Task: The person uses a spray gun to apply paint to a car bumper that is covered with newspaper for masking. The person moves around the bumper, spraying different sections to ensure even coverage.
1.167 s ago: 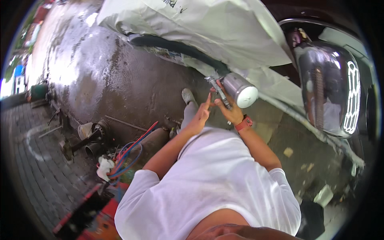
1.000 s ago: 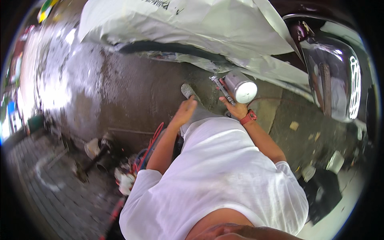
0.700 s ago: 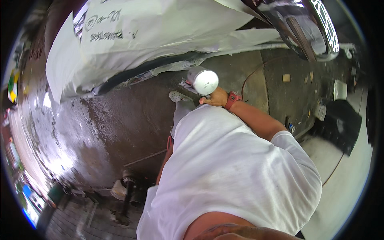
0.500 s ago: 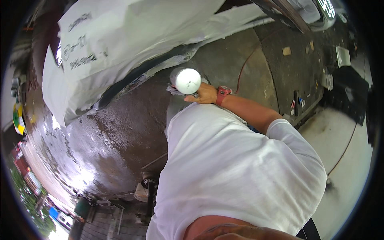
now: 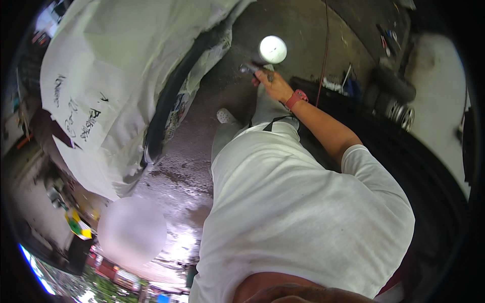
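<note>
Beneath the person stretches a dark concrete floor (image 5: 189, 156), glossy and wet-looking toward the lower left, where daylight glares off it near trees (image 5: 108, 285) outdoors. Along the left side stands a vehicle part draped in white masking paper (image 5: 136, 65) with dark handwriting on it; a black curved trim strip (image 5: 182, 76) runs along its edge, with crumpled sheeting just beside. A thin reddish hose (image 5: 326, 50) crosses the floor at upper right, near a few small hand tools (image 5: 386, 40). Farther right are a metal wheel rim (image 5: 404, 116) and, touching or just beside it, a black tyre (image 5: 396, 86), against a pale surface (image 5: 439, 101).

Above the floor, well apart from the paper, is a spray gun (image 5: 248, 67). Its cup, topped by a round white lid (image 5: 273, 49), faces the camera lid-first, so the contents are hidden. The right hand (image 5: 277, 85), with a red watch (image 5: 298, 98) at the wrist, is wrapped around the gun. The left hand is out of view; its state cannot be told.
</note>
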`<state>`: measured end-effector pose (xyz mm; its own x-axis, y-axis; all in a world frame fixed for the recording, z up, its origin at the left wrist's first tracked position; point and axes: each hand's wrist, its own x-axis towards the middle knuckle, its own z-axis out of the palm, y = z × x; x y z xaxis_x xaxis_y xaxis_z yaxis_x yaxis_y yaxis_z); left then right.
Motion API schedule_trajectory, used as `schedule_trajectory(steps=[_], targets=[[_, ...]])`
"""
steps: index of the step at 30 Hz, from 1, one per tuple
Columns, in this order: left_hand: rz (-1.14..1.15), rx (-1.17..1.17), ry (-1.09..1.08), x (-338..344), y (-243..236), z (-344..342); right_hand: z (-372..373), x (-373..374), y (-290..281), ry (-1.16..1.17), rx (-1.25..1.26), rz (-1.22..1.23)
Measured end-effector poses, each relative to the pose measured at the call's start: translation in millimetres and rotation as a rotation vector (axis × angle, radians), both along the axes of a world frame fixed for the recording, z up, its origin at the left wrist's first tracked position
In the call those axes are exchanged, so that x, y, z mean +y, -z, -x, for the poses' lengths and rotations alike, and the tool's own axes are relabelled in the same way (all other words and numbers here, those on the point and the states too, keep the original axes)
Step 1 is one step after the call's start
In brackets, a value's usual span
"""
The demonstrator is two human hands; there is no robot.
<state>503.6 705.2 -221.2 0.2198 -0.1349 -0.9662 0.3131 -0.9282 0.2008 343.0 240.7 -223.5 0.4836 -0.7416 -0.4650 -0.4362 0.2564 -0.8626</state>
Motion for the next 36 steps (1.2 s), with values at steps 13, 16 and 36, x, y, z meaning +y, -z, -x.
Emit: schedule_trajectory(steps=[13, 16, 36], targets=[[-0.544, 0.379, -0.364, 72.6, -45.7, -146.2, -37.8, 50.2, 128.1, 0.258, -0.098, 0.036], [-0.502, 0.488, 0.156, 20.3, -7.2, -130.1, -54.2, 24.2, 208.5, 0.268, -0.132, -0.062], [-0.542, -0.01, 1.512, -83.3, 156.4, 40.1, -24.7, -75.7, 222.6, 0.166, -0.318, -0.109]])
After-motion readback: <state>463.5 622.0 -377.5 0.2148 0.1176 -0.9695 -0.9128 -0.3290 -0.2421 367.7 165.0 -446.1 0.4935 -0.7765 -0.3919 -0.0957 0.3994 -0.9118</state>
